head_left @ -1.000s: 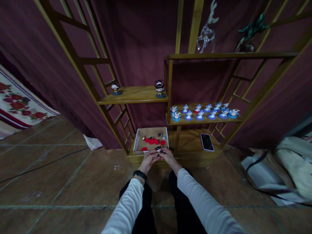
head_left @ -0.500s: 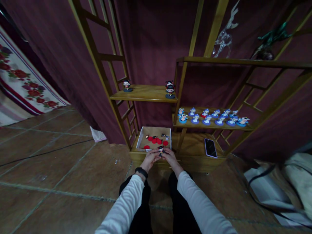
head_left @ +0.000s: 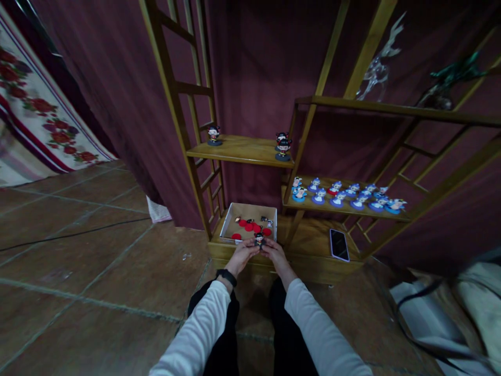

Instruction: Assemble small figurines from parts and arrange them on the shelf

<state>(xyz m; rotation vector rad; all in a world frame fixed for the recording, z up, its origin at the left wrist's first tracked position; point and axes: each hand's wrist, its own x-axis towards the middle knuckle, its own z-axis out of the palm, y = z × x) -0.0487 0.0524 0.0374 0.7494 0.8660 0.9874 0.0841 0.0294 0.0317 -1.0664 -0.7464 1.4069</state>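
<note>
Between both hands, at the front edge of a shallow box, is a small figurine point(head_left: 259, 239) with black hair and a dark base, held upright. My left hand point(head_left: 243, 254) grips it from the left, and my right hand point(head_left: 275, 253) grips its right side. The box point(head_left: 226, 223) holds several red discs point(head_left: 250, 227) and small figurine parts point(head_left: 266, 220). On the shelf point(head_left: 242, 150) above, one similar figurine point(head_left: 213, 136) stands at the left end. Two more figurines point(head_left: 283, 149) stand one behind the other at the right end.
Two rows of blue and white figurines point(head_left: 337, 199) fill the lower right shelf. A phone point(head_left: 338, 245) lies on the cabinet base. A glass deer point(head_left: 378, 70) and a green ornament point(head_left: 454, 78) stand higher up. Bags point(head_left: 430, 308) rest on the floor at right.
The view has turned slightly, so the shelves appear shifted to the right. Both hands still hold the figurine in front of the box; nothing on the shelves has moved.
</note>
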